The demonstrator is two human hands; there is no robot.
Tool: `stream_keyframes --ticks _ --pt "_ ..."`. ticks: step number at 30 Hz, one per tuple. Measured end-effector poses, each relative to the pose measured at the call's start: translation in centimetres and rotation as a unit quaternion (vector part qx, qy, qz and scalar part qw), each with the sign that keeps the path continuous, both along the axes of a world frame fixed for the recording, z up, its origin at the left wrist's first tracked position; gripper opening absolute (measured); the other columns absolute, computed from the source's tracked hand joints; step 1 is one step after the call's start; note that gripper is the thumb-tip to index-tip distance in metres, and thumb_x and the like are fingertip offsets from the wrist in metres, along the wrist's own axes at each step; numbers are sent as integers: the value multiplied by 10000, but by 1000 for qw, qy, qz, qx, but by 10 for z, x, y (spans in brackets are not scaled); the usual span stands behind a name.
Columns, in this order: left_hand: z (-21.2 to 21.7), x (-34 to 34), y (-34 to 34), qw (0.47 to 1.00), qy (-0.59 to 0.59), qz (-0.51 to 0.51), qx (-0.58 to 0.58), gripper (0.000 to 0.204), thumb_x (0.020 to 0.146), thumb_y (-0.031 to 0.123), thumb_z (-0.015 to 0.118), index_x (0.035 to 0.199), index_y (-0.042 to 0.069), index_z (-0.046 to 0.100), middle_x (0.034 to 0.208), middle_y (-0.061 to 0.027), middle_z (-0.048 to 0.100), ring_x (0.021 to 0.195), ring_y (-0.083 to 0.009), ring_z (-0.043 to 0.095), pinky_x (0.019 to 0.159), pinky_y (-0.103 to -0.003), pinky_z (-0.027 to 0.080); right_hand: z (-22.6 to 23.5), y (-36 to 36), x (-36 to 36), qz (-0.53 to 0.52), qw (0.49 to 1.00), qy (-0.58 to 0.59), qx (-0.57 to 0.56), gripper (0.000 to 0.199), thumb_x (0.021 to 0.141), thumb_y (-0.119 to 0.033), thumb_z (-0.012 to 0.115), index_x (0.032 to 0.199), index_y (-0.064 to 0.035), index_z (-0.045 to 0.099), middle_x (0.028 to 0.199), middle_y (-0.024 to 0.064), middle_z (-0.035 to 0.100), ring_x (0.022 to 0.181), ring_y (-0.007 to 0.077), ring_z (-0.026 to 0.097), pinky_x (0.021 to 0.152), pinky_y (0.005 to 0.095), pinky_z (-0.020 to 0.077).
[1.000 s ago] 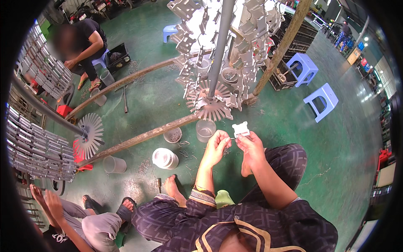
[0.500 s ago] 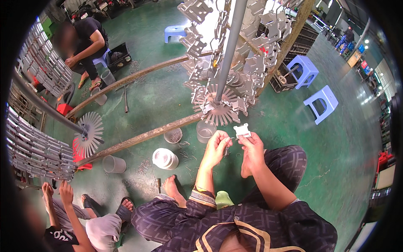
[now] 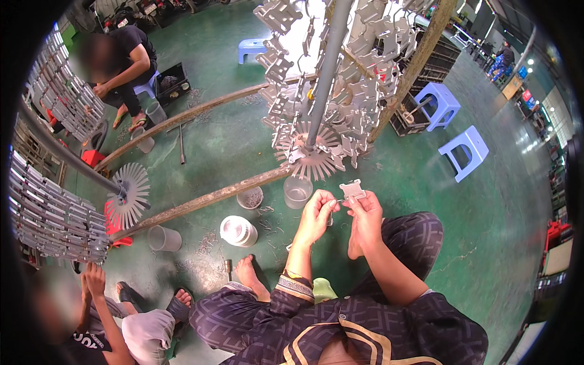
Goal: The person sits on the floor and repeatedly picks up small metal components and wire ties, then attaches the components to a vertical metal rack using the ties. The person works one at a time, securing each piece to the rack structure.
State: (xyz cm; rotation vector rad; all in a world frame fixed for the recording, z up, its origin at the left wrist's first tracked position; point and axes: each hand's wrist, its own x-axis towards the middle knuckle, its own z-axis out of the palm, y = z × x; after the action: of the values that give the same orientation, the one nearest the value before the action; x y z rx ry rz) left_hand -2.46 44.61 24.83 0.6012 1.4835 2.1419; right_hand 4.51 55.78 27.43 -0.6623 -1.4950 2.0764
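Observation:
Between finger and thumb, my right hand (image 3: 367, 216) grips a small silver metal plate (image 3: 351, 189) with notched corners and little tabs. My left hand (image 3: 315, 220) is pinched right beside it on thin bent wire (image 3: 330, 221), partly hidden by the fingers; a wire end reaches toward the plate's lower edge. Whether wire and plate are hooked together is too small to tell. Just beyond my hands, a rack of similar silver plates (image 3: 281, 64) hangs in chains around a grey pole (image 3: 329, 73) with a slotted metal disc (image 3: 321, 163) at its foot.
Clear plastic tubs (image 3: 298, 193), a white bucket (image 3: 238, 232) and scattered wire bits stand or lie beside a long rusty bar (image 3: 201, 205). Two blue stools (image 3: 465, 152) are at the right. A co-worker (image 3: 131, 67) sits far left; another person's hands (image 3: 94, 278) work at the left rack (image 3: 58, 216).
The plate in my right hand has tilted and dropped slightly. The hanging plates have swung a little. At lower left, the other person's hands have come together.

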Motion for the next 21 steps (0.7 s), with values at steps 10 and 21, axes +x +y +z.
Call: stream_keyframes --ticks 10,21 --pt "0 1 0 1000 0 4 12 78 898 101 499 902 25 480 786 -22 558 751 -91 511 711 -228 418 3 2 4 11 997 -24 -75 149 832 -50 588 969 -60 530 897 27 624 761 118 609 493 196 383" --pt "-7 6 5 997 51 47 -23 68 894 92 497 905 27 484 768 -23 560 708 -85 513 650 -232 423 0 -1 4 5 995 -45 -91 121 797 -92 646 888 -90 566 836 3 622 696 84 571 552 211 388"
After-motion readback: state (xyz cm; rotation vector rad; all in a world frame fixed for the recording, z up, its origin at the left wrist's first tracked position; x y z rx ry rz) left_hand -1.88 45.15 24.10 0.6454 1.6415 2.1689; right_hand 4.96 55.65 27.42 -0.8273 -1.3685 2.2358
